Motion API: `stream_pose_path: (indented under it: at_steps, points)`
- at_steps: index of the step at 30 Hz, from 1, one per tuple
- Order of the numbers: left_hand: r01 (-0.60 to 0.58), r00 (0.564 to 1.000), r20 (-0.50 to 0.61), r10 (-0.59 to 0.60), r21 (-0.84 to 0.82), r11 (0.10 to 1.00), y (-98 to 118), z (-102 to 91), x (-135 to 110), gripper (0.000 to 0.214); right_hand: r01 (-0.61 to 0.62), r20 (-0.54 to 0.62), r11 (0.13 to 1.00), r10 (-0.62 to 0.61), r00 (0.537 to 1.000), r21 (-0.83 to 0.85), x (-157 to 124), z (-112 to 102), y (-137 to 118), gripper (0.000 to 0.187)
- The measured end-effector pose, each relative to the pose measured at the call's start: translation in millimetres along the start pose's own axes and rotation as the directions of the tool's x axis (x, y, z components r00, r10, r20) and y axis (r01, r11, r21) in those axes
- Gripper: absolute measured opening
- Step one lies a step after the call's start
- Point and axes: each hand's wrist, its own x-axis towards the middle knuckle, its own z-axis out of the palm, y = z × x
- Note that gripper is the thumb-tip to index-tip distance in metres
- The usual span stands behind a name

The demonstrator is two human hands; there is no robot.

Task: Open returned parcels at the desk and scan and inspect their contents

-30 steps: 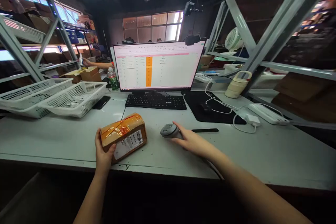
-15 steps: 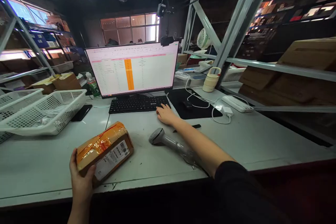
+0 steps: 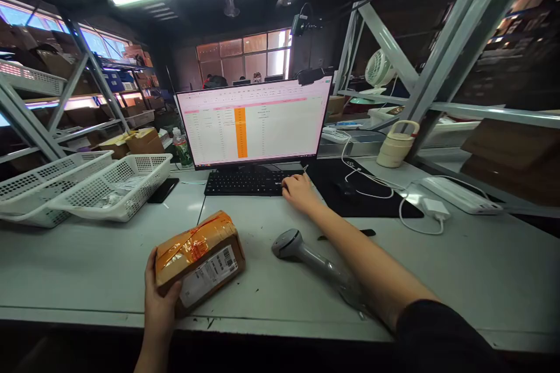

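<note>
A cardboard box wrapped in orange tape rests tilted near the table's front edge, a white barcode label on the side facing me. My left hand grips its left end, thumb on the front side and fingers behind. Over the right end of the black keyboard lies my right hand, holding nothing, its fingertips on the keys and slightly bent. Below my right forearm is a grey barcode scanner, its handle partly in clear plastic. Behind the keyboard, a monitor displays a spreadsheet with an orange column.
White plastic baskets and a black phone are on the left, near a green-labelled bottle. To the right are a mouse pad, a cream cup, a white power strip and cables. A dark slim object lies beside my forearm.
The camera view has turned, so the scene sits farther right and slightly lower. My left hand keeps its hold on the box, and my right hand stays at the keyboard.
</note>
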Motion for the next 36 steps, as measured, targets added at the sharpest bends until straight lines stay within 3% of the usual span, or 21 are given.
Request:
stream_pose_path:
  at_steps: [4, 7, 9, 11, 12, 14, 17, 19, 20, 23, 25, 27, 29, 33, 34, 36]
  points:
    - [0.088, 0.993, 0.088, -0.075, -0.147, 0.985, -13.7, -5.0, 10.0, 0.101, 0.038, 0.075, 0.999, -0.040, 0.996, 0.019, -47.1, -21.6, 39.2, 0.046]
    - [0.057, 0.998, 0.014, -0.055, -0.187, 0.981, -21.8, -4.5, 14.8, 0.072, 0.019, 0.192, 1.000, -0.018, 0.981, -0.001, -109.7, -22.2, 70.0, 0.061]
    - [-0.137, 0.980, -0.160, 0.117, -0.121, 0.983, -22.6, -2.3, 10.8, 0.054, -0.012, 0.247, 0.999, 0.023, 0.969, -0.046, -147.7, -18.4, 81.2, 0.060]
    - [-0.363, 0.883, -0.294, 0.366, 0.067, 0.930, -18.6, 1.1, 0.2, 0.044, -0.031, 0.250, 0.995, 0.053, 0.967, -0.092, -173.2, -16.1, 83.7, 0.051]
    - [-0.442, 0.827, -0.302, 0.473, 0.170, 0.881, -14.7, 3.5, -6.9, 0.042, -0.045, 0.243, 0.994, 0.068, 0.968, -0.102, -180.2, -16.3, 82.1, 0.046]
    - [-0.559, 0.760, -0.177, 0.625, 0.312, 0.769, -3.0, 10.8, -21.8, 0.037, -0.106, 0.227, 0.990, 0.124, 0.966, -0.089, -184.5, -20.7, 74.8, 0.042]
    - [-0.739, 0.649, 0.161, 0.743, 0.366, 0.566, 22.8, 29.6, -36.6, 0.032, -0.231, 0.140, 0.973, 0.228, 0.964, 0.006, -176.0, -38.2, 52.8, 0.042]
    - [-0.810, 0.570, 0.330, 0.752, 0.381, 0.446, 41.4, 46.4, -37.0, 0.037, -0.235, 0.014, 0.959, 0.235, 0.972, 0.162, -167.8, -54.5, 28.1, 0.040]
    - [-0.818, 0.558, 0.383, 0.736, 0.406, 0.409, 49.5, 55.1, -34.6, 0.043, -0.205, -0.036, 0.944, 0.222, 0.974, 0.259, -164.3, -62.3, 12.5, 0.040]
    - [-0.765, 0.622, 0.472, 0.625, 0.534, 0.359, 64.6, 76.8, -22.1, 0.062, -0.080, -0.052, 0.856, 0.124, 0.991, 0.512, -156.6, -75.4, -43.2, 0.050]
    - [-0.720, 0.674, 0.501, 0.543, 0.607, 0.335, 67.6, 83.3, -13.8, 0.059, 0.000, -0.036, 0.787, 0.028, 0.999, 0.617, -153.5, -72.1, -80.4, 0.057]
    - [-0.708, 0.695, 0.536, 0.479, 0.628, 0.323, 68.5, 80.8, -6.8, 0.047, 0.085, -0.069, 0.711, -0.052, 0.996, 0.698, -151.3, -60.8, -111.9, 0.055]
    - [-0.735, 0.676, 0.599, 0.429, 0.589, 0.335, 70.2, 70.4, 0.1, 0.042, 0.151, -0.116, 0.629, -0.097, 0.989, 0.763, -150.8, -46.8, -136.0, 0.053]
    - [-0.825, 0.540, 0.769, 0.343, 0.402, 0.398, 77.5, 43.6, 10.2, 0.046, 0.184, -0.133, 0.471, -0.140, 0.981, 0.863, -155.9, -28.1, -163.3, 0.052]
    - [-0.824, 0.533, 0.785, 0.317, 0.395, 0.406, 79.0, 39.6, 10.2, 0.048, 0.186, -0.137, 0.439, -0.141, 0.980, 0.879, -157.9, -26.3, -166.4, 0.050]
    - [-0.800, 0.565, 0.778, 0.275, 0.435, 0.413, 80.4, 37.0, 7.0, 0.048, 0.205, -0.167, 0.409, -0.127, 0.978, 0.889, -162.3, -24.9, -168.6, 0.047]
